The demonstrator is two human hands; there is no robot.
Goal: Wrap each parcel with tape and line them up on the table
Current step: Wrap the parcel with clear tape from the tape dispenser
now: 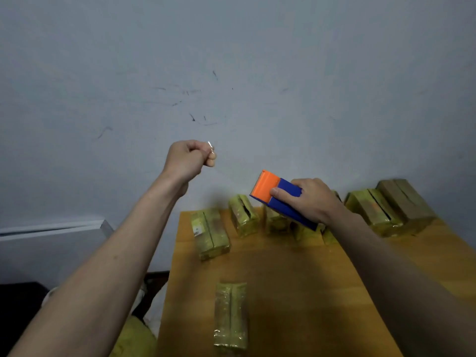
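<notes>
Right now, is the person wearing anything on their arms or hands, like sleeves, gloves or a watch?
No. Both arms are bare as far up as the picture shows, with no sleeves in sight. The left hand and the right hand have no gloves, and neither wrist shows a watch or bracelet. No rings can be made out, though parts of the fingers are hidden and the picture is slightly blurry.

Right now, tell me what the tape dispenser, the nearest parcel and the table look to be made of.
Tape dispenser: likely hard plastic, matte, in flat solid orange and blue. Nearest parcel: yellowish wrapping under what seems clear glossy film or tape, shown by crinkled highlights; contents hidden. Table: apparently wood or wood-look laminate, smooth orange-brown with faint grain.
</notes>
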